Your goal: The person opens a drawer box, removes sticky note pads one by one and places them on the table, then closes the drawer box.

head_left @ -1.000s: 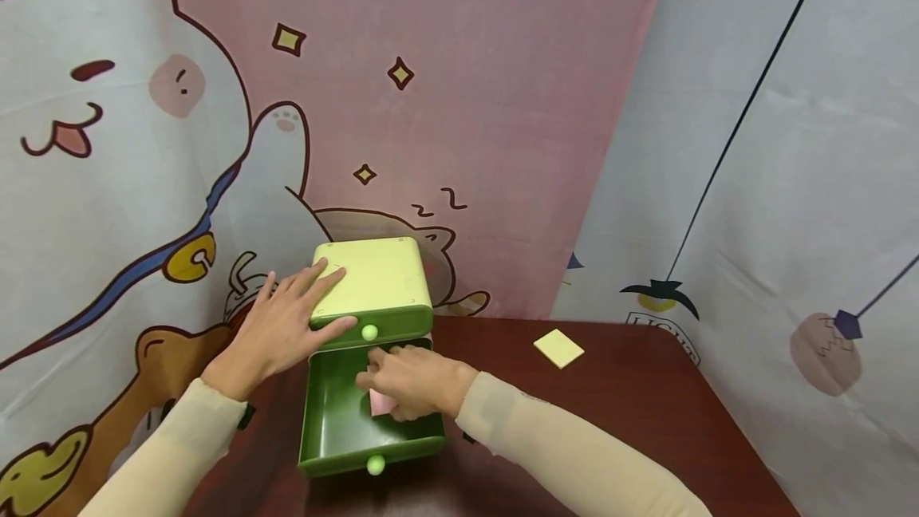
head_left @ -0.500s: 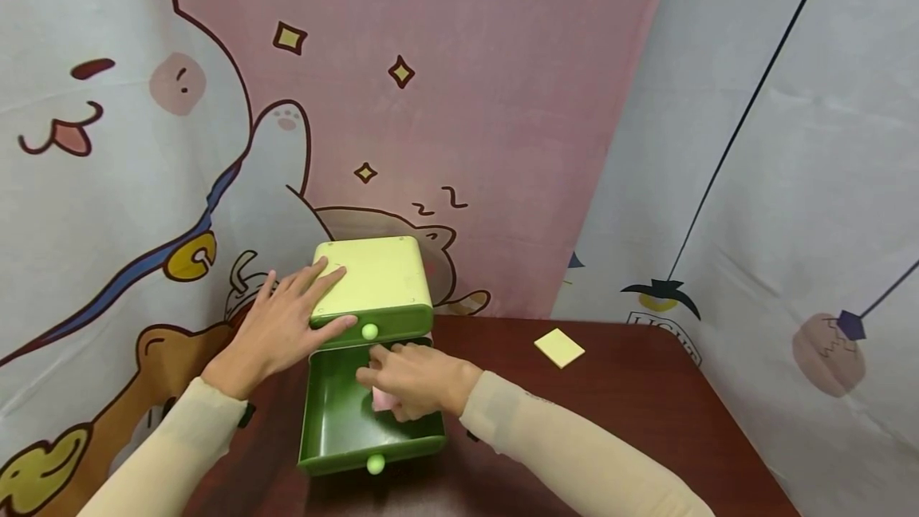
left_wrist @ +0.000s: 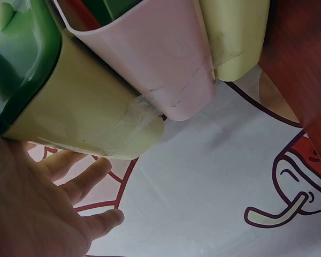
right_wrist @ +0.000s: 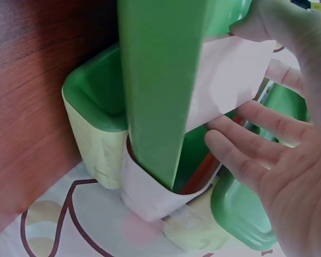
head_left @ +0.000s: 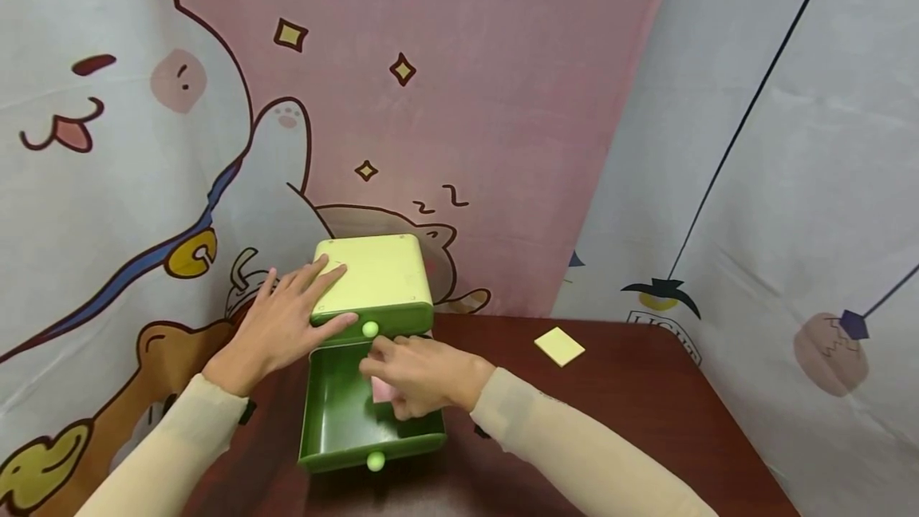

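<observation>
A small desktop cabinet with a pale yellow top [head_left: 376, 274] and green drawers stands on the table. My left hand [head_left: 280, 329] rests on the cabinet's left top edge, fingers spread and fairly straight; in the left wrist view the same hand [left_wrist: 48, 198] lies against its yellow shell. The middle green drawer [head_left: 337, 413] is pulled out. Over it, my right hand [head_left: 424, 377] holds a pink sticky note pad [head_left: 382, 390], mostly hidden by the fingers. In the right wrist view, thumb and fingers grip the pink pad [right_wrist: 230, 80] by opposite edges.
A yellow sticky note pad [head_left: 560, 347] lies on the dark red table [head_left: 610, 397] right of the cabinet. Behind the pulled-out drawer is a pink housing [left_wrist: 150, 53], with something red inside. A printed cloth [head_left: 502, 102] hangs close behind.
My right hand has shifted slightly up and to the right, still holding the pink sticky note pad. The left hand stays on the cabinet top.
</observation>
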Motion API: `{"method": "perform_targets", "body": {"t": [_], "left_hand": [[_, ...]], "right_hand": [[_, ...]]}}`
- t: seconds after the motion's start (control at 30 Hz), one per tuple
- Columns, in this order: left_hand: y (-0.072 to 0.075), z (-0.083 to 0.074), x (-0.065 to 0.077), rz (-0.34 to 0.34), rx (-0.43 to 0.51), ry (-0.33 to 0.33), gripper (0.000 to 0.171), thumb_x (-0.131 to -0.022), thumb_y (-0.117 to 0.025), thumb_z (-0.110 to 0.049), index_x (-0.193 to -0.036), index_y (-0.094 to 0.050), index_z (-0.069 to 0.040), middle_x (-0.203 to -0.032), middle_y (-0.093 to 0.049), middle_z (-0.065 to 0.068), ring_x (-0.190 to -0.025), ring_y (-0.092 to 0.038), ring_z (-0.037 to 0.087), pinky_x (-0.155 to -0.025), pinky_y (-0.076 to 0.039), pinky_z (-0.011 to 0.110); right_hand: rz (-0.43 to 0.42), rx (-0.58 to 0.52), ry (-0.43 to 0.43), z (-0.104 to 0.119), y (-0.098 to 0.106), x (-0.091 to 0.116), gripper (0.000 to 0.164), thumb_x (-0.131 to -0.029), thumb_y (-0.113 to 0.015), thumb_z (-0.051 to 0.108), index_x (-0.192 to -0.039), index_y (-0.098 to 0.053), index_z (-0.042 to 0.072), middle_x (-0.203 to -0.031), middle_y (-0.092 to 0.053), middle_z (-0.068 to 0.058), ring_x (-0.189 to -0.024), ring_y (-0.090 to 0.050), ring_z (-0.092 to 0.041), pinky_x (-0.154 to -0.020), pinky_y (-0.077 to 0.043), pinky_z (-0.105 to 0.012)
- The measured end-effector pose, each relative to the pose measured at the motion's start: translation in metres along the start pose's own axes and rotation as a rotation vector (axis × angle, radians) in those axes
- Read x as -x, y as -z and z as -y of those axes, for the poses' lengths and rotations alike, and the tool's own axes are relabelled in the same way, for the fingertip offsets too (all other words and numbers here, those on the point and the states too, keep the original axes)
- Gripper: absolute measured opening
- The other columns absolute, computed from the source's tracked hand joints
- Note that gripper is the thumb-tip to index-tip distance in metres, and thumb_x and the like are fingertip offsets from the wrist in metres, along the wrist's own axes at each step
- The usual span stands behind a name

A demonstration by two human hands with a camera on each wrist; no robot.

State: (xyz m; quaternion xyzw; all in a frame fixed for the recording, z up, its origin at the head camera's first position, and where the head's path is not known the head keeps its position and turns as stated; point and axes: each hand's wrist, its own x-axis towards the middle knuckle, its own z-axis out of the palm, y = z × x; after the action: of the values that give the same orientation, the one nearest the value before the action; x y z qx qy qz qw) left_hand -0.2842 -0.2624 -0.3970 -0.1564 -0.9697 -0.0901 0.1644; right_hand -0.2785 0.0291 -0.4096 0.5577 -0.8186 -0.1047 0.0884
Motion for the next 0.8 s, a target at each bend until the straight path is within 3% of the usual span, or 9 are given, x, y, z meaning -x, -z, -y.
{"method": "perform_targets", "body": {"t": [0.23, 0.47, 0.8], "left_hand": [[0.000, 0.001, 0.000, -0.006, 0.000, -0.005, 0.094, -0.109, -0.061, -0.081, -0.185, -0.036, -0.031, -0.193, -0.031, 0.017, -0.168, -0.045, 0.056, -0.139, -0.017, 0.088], [0.001, 0.001, -0.003, 0.004, 0.000, 0.001, 0.095, -0.109, -0.059, -0.083, -0.186, -0.035, -0.034, -0.194, -0.029, 0.015, -0.169, -0.044, 0.054, -0.140, -0.015, 0.087], [0.000, 0.002, -0.002, 0.014, 0.006, 0.007, 0.095, -0.109, -0.059, -0.083, -0.186, -0.033, -0.034, -0.195, -0.027, 0.015, -0.170, -0.043, 0.055, -0.140, -0.015, 0.087]], "right_hand": [[-0.014, -0.037, -0.018, -0.001, 0.005, 0.005, 0.060, -0.098, -0.090, 0.041, -0.152, -0.066, 0.032, -0.148, -0.068, -0.002, -0.105, -0.077, -0.017, -0.086, -0.066, -0.029], [-0.036, -0.068, -0.050, -0.007, 0.006, 0.012, 0.063, -0.098, -0.090, 0.044, -0.155, -0.066, 0.033, -0.154, -0.067, -0.002, -0.119, -0.078, -0.019, -0.103, -0.067, -0.036], [-0.154, -0.141, -0.076, -0.013, -0.003, 0.029, 0.057, -0.096, -0.089, 0.040, -0.149, -0.073, 0.029, -0.151, -0.072, -0.002, -0.126, -0.078, -0.020, -0.103, -0.068, -0.036]]}}
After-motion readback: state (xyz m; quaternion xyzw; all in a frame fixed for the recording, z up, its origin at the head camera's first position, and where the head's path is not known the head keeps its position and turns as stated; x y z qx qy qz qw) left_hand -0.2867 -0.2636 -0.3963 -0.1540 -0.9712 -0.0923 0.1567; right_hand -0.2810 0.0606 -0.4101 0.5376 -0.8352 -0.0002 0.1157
